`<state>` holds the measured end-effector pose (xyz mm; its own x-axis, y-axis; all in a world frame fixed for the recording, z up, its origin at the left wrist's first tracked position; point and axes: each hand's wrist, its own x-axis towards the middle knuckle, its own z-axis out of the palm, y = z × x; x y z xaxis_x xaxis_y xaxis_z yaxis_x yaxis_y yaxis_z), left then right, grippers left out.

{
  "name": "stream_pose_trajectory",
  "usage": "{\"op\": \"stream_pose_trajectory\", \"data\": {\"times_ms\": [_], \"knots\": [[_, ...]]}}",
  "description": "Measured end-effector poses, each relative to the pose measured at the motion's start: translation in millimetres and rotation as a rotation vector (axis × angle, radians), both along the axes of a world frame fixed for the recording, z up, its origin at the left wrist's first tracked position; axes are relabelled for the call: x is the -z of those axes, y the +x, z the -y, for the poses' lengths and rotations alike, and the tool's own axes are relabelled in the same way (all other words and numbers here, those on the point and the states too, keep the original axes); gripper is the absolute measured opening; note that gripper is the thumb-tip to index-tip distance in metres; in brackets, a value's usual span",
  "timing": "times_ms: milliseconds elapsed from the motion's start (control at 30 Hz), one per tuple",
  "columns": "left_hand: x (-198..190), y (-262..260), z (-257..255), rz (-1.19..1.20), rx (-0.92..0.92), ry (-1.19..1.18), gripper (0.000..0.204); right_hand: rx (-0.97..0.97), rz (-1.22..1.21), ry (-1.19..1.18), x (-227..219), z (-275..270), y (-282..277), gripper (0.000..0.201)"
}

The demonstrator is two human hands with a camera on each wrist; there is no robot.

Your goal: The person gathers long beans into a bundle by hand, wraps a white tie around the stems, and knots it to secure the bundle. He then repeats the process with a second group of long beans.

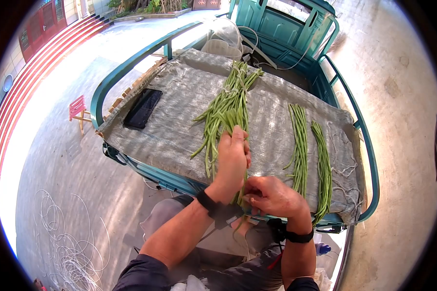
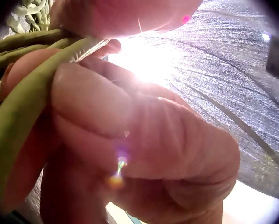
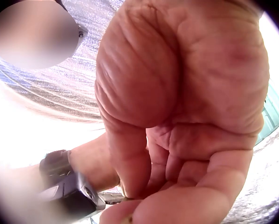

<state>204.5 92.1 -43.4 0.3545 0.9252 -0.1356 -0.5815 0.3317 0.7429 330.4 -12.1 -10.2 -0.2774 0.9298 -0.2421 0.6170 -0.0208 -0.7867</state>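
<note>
My left hand (image 1: 232, 157) grips a small bunch of long green beans (image 1: 234, 118), fingers and thumb wrapped round it. In the left wrist view, bean stalks (image 2: 29, 100) pass between the fingers. Just below, my right hand (image 1: 276, 196) has its thumb and forefinger pinched together at the lower ends of these beans; the right wrist view shows the fingertips (image 3: 134, 193) meeting on a tiny bit of something greenish, mostly hidden. Behind the held bunch lies a larger tied pile of long beans (image 1: 228, 94) on the grey woven sheet (image 1: 179, 106).
Two more bundles of long beans, one (image 1: 300, 145) nearer and one (image 1: 323, 169) farther right, lie on the sheet. A black phone (image 1: 142, 108) rests at the left. Green cart rails (image 1: 126, 63) flank the bed. White cord (image 1: 75, 257) lies coiled on the ground near a red stool (image 1: 77, 107).
</note>
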Motion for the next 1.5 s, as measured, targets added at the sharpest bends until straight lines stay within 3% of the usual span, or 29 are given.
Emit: {"op": "stream_pose_trajectory", "data": {"times_ms": [133, 233, 367, 433, 500, 600, 700, 900, 1000, 1100, 1200, 1300, 1467, 1500], "knots": [[-5, 2, 5, -0.083, 0.019, 0.124, 0.034, 0.085, -0.070, -0.029, -18, 7, 2, 0.017], [1, 7, 9, -0.149, 0.044, 0.276, 0.034, 0.335, -0.194, -0.072, -32, 7, 18, 0.026], [-2, 13, 24, -0.350, 0.032, 0.513, 0.034, 0.653, -0.518, 0.210, -24, 3, 36, 0.038], [-13, 10, 36, -0.469, 0.000, 0.698, 0.033, 0.618, -0.637, 0.291, -16, -1, 35, 0.045], [-14, 13, 47, -0.561, 0.052, 0.748, 0.033, 0.504, -0.750, 0.311, -10, -5, 38, 0.057], [-12, 19, 60, -0.599, 0.067, 0.831, 0.031, 0.435, -0.847, 0.285, -3, -8, 35, 0.059], [3, 25, 60, -0.634, 0.006, 1.014, 0.040, 0.463, -0.845, 0.257, -5, -10, 26, 0.053], [-9, 23, 66, -0.702, 0.065, 0.910, 0.057, 0.606, -1.004, 0.211, -8, -10, 23, 0.027], [-1, 28, 56, -0.494, 0.016, 1.000, 0.063, 0.567, -1.075, 0.288, -3, -11, 26, 0.023], [3, 27, 45, -0.471, 0.182, 0.956, 0.070, 0.501, -1.074, 0.371, 1, -10, 31, 0.027], [-27, 8, 40, -0.355, 0.632, 0.544, 0.054, 0.435, -1.043, 0.416, -1, -8, 31, 0.031], [-15, 3, 30, -0.124, 0.840, 0.470, 0.033, 0.425, -1.104, 0.406, -5, -8, 34, 0.034], [-17, -3, 30, -0.137, 0.989, 0.367, 0.021, 0.335, -1.386, 0.343, -4, -9, 55, 0.038], [-13, -2, 30, -0.126, 1.012, 0.364, 0.021, 0.395, -1.378, 0.371, -7, -9, 52, 0.037]]}}
